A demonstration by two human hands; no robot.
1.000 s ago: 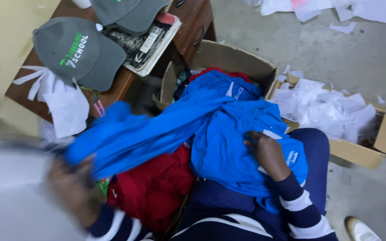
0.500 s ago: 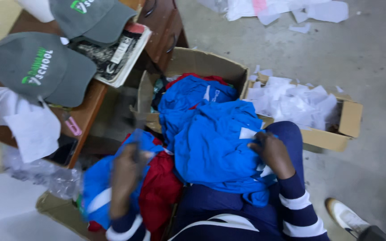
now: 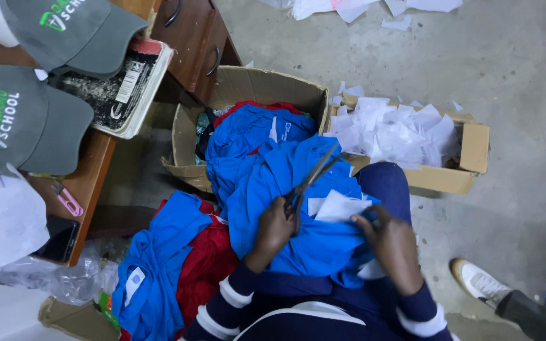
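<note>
1. Left hand (image 3: 274, 228): I see its fingers wrapped around the handles of a pair of scissors (image 3: 311, 180); blades closed or nearly so, tips pointing away towards the boxes.
2. Right hand (image 3: 392, 243): fingers narrow, pressing down on the blue garment (image 3: 273, 189) just beside a white paper patch (image 3: 337, 206). Can't tell whether they pinch the paper's edge or only the cloth.
3. The blue garment lies draped over the person's lap; scissors rest on top of it, paper patch just right of the handles.
4. Left of the lap: a heap of more blue cloth over a red garment (image 3: 206, 268).
5. Ahead: open cardboard box (image 3: 260, 85) stuffed with blue and red clothing. Beside it, a shallow cardboard box (image 3: 472, 148) full of white paper scraps (image 3: 393, 129).
6. Far left: wooden table (image 3: 90, 180) carrying two grey caps (image 3: 23, 123), a worn book (image 3: 118, 88), a phone (image 3: 58, 239) and a pink clip (image 3: 67, 201).
7. Bottom right: a white shoe (image 3: 475, 281) on the concrete floor (image 3: 513, 63).
</note>
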